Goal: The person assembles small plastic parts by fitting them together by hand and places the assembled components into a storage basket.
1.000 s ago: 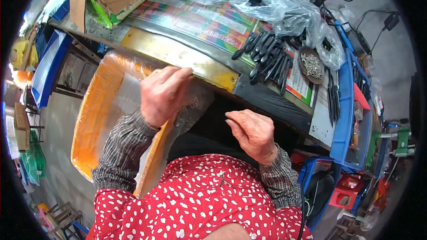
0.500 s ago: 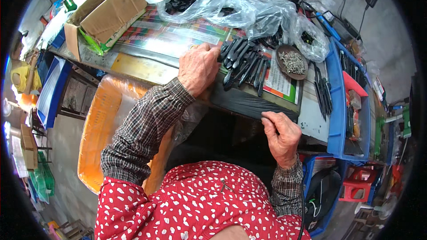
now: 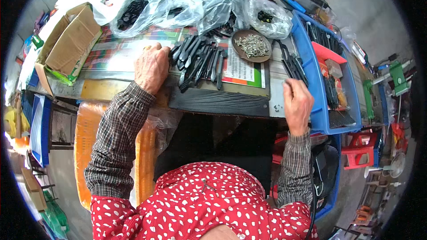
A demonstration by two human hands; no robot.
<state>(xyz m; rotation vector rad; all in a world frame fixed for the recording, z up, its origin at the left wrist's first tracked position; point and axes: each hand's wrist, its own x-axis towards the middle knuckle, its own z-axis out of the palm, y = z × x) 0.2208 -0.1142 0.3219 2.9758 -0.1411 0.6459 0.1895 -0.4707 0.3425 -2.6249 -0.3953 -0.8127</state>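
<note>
My left hand (image 3: 152,69) rests on the worktable, its fingers curled down, close to the left side of a pile of slim black plastic handle-like pieces (image 3: 202,60). Whatever its fingers may hold is hidden beneath the knuckles. At the table's right part my right hand (image 3: 298,106) is closed, thumb and fingers bent together, at the near end of a few long black pieces (image 3: 291,64). Anything in its grip is too small or hidden to make out. A round brown dish (image 3: 239,52) of small silver screws or rivets (image 3: 252,46) stands between the hands, farther back.
A blue crate (image 3: 327,102) with black parts borders the table on the right. Clear plastic bags (image 3: 191,6) of black parts line the back. An open cardboard box (image 3: 71,40) stands back left, and an orange basket (image 3: 84,151) below the table's left edge.
The view has swung to the right, so the table sits farther left. My right hand has moved from the table's front edge rightward and away, to the long black pieces. My left hand stays beside the pile.
</note>
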